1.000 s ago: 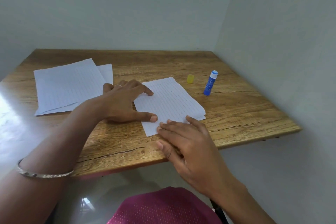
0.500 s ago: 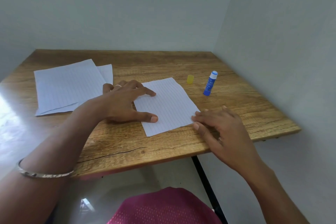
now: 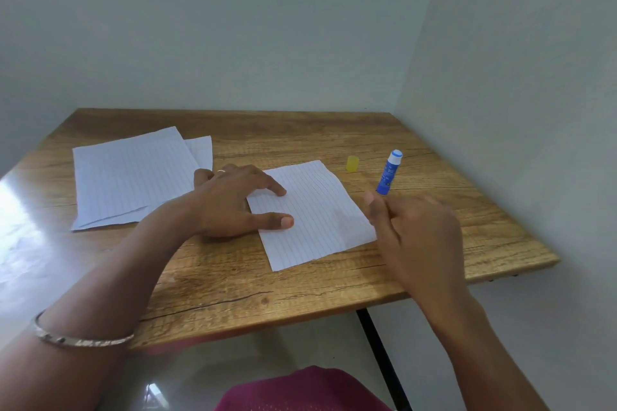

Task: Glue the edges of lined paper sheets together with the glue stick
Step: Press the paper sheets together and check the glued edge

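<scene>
On the wooden surface (image 3: 300, 130), spare lined sheets (image 3: 133, 173) were seen at centre left. The lined paper sheet (image 3: 317, 217) at centre, judged light and limp, was pinned flat by the left hand (image 3: 230, 200), fingers straight. The right hand (image 3: 417, 233) was held beside it, fingers loosely curled, empty. The upright glue stick (image 3: 389, 172), centre right, seemed best gripped round its barrel, unobstructed, with a yellow cap (image 3: 353, 163) near.

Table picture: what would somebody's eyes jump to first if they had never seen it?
Probably the two hands: the left hand presses on the lined sheet in the middle of the wooden table, and the right hand hovers, blurred, by that sheet's right edge. Then the bright blue glue stick, upright just beyond the right hand, with a small yellow cap apart on its left.
</scene>
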Tool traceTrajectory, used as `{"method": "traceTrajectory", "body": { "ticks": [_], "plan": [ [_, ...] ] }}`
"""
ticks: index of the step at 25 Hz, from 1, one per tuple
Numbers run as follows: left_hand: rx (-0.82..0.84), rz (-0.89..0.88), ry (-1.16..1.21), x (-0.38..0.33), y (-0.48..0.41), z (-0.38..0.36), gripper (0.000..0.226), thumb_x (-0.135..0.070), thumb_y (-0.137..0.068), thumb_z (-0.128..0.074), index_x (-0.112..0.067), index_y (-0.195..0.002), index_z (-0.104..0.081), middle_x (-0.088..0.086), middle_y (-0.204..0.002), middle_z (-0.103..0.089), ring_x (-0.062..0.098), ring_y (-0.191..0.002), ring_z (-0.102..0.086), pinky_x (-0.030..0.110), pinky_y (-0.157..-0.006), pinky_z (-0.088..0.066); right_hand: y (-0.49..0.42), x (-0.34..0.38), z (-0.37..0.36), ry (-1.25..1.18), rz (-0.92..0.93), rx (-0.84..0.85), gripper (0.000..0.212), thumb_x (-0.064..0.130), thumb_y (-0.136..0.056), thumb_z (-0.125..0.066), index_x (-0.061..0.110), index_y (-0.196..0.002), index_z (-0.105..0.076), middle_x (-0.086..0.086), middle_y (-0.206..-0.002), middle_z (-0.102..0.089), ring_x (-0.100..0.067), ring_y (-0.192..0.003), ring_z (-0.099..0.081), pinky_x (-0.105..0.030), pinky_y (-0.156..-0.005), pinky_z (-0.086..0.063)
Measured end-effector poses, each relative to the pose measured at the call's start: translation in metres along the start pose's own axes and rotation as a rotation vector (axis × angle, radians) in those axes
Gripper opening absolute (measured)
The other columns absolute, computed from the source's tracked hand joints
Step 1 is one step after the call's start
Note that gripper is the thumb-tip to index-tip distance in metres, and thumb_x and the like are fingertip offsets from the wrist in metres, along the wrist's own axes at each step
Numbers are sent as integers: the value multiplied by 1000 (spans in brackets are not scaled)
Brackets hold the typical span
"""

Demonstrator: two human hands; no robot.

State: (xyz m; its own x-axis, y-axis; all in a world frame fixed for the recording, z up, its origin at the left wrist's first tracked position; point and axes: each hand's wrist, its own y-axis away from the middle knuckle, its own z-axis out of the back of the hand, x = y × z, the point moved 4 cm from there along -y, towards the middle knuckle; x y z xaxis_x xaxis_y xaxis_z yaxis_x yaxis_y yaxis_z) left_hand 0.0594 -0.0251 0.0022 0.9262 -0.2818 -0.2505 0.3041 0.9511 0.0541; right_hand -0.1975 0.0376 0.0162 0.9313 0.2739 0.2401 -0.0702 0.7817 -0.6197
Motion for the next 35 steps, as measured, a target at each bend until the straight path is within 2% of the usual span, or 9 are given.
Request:
{"method": "traceTrajectory", "body": {
  "ticks": [3, 6, 11, 17, 21, 24, 28, 32, 35],
  "plan": [
    [7, -3, -5, 1, 0, 1, 97, -100, -47, -31, -55, -132, -42, -18, -152, -37, 16, -142, -28, 51, -111, -16, -16, 27, -17, -297, 50, 364, 38, 58, -102, -39, 37, -103, -70, 13, -104, -73, -3, -98, -64, -24, -84, -41],
    [23, -8, -39, 1, 2, -1, 104, -101, -48, -30, -54, -140, -31, -17, -155, -31, 18, -144, -25, 52, -111, -16, -17, 51, -53, -210, 275, 776, 71, 67, -99, -29, 33, -161, -17, 11, -169, -16, -4, -155, -9, -29, -123, -10],
    [71, 34, -117, 6, 0, -4, 117, -92, -48, -20, -43, -154, -14, -14, -164, -18, 15, -150, -16, 51, -116, -9, -23, 61, -81, -62, 363, 866, 87, 75, -96, -13, 22, -161, 12, 5, -170, 12, -9, -155, 16, -46, -127, 7],
    [69, 43, -85, 6, -1, -4, 123, -105, -41, -22, -47, -150, -23, -15, -163, -21, 18, -149, -19, 54, -117, -7, -24, 27, -75, 59, 110, 866, 94, 79, -91, -7, 20, -160, 13, 3, -170, 15, -11, -155, 17, -46, -127, 8],
    [-150, 48, 50, 10, -10, 2, 92, -98, -61, -18, -44, -127, -54, -15, -145, -47, 15, -136, -38, 49, -105, -20, -15, 18, -65, 71, 11, 755, 91, 74, -95, -16, 15, -162, 2, -2, -172, 2, -18, -158, 7, -46, -128, 3],
    [-259, 109, 17, 18, -23, 7, 53, -74, -86, -42, -37, -120, -59, -11, -136, -56, 16, -127, -47, 49, -102, -26, -10, 20, -64, 41, 23, 694, 86, 69, -98, -19, 13, -162, -6, -5, -172, -5, -18, -158, 2, -44, -128, 1],
    [-130, 224, -104, 15, -47, 17, 59, -69, -84, -56, -29, -128, -57, -4, -132, -57, 22, -126, -49, 54, -105, -26, -7, 16, -65, 11, 57, 731, 86, 69, -98, -16, 13, -162, 2, -4, -172, 4, -15, -157, 10, -44, -127, 9],
    [-63, 354, 77, 12, -71, 25, 56, -66, -80, -66, -16, -106, -69, -3, -110, -64, 25, -115, -54, 52, -105, -30, -4, 17, -64, 38, 67, 760, 93, 74, -93, -10, 13, -161, 10, -2, -171, 11, -13, -156, 17, -48, -126, 10],
    [-59, 374, 318, 18, -78, 20, 49, -52, -80, -73, -4, -88, -68, 8, -93, -67, 26, -95, -62, 39, -85, -47, -2, 17, -63, 35, 70, 760, 96, 77, -90, -8, 15, -160, 13, -1, -170, 14, -13, -155, 20, -48, -126, 12]
  ]
}}
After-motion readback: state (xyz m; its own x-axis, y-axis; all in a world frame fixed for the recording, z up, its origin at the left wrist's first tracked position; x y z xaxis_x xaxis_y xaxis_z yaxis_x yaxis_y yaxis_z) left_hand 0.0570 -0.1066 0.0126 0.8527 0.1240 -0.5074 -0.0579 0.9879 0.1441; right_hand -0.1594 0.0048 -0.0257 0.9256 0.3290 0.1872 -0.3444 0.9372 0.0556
